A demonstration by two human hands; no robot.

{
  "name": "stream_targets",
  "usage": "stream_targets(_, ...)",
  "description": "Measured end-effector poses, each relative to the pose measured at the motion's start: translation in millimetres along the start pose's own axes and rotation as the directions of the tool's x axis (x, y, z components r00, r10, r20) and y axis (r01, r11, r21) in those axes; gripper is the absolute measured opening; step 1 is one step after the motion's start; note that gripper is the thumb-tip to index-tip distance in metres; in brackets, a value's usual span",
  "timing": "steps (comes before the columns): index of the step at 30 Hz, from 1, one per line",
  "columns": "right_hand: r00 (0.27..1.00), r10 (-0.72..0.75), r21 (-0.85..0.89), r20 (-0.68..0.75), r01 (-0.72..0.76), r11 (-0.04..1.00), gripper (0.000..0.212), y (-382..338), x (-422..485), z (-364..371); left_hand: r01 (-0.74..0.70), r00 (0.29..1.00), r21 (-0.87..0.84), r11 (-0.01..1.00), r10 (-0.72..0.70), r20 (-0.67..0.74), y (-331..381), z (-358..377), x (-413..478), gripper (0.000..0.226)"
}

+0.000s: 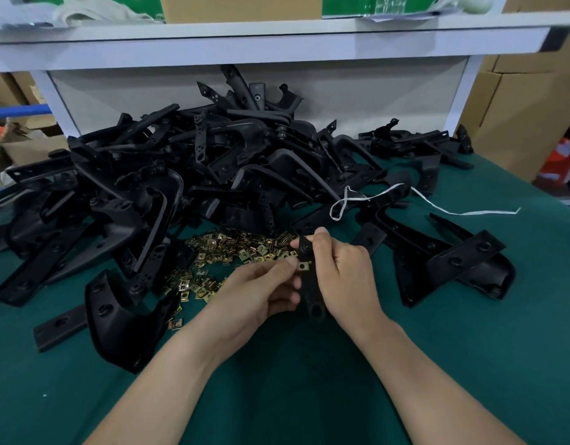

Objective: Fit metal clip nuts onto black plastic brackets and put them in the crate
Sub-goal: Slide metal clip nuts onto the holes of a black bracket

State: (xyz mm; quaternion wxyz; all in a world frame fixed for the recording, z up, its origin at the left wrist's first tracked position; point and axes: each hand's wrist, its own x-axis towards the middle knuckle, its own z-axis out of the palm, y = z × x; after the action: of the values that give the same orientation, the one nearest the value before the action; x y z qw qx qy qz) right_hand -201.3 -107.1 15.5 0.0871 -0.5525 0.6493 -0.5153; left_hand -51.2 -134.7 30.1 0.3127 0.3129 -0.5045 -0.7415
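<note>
My right hand (344, 271) grips a narrow black plastic bracket (311, 290) held upright above the green table, fingers curled round its upper half. A brass-coloured clip nut (303, 266) sits on the bracket's left edge, and my left hand (261, 292) pinches it there between thumb and fingertips. Just beyond the hands a heap of loose clip nuts (232, 252) is spread over the cloth. No crate is in view.
A large pile of black brackets (193, 162) fills the back of the green table (309, 380). Single brackets lie at left (123, 319) and right (453, 264). A white string (437, 205) trails at right. A white shelf (245, 43) overhangs; cardboard boxes (518, 101) stand at right.
</note>
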Motion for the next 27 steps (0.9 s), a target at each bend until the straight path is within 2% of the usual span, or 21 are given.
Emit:
stream_targets(4, 1.000, 0.021, 0.031, -0.012, -0.021, 0.999, 0.068, 1.5, -0.3, 0.2, 0.008, 0.996, -0.018, 1.000, -0.007, 0.084, 0.4, -5.3, -0.2, 0.018)
stream_targets(27, 1.000, -0.027, 0.010, 0.006, 0.027, 1.000, 0.073, -2.5, -3.4, 1.7, -0.028, 0.996, 0.028, 0.999, 0.025, 0.088, -3.2, -3.9, 0.3, 0.020)
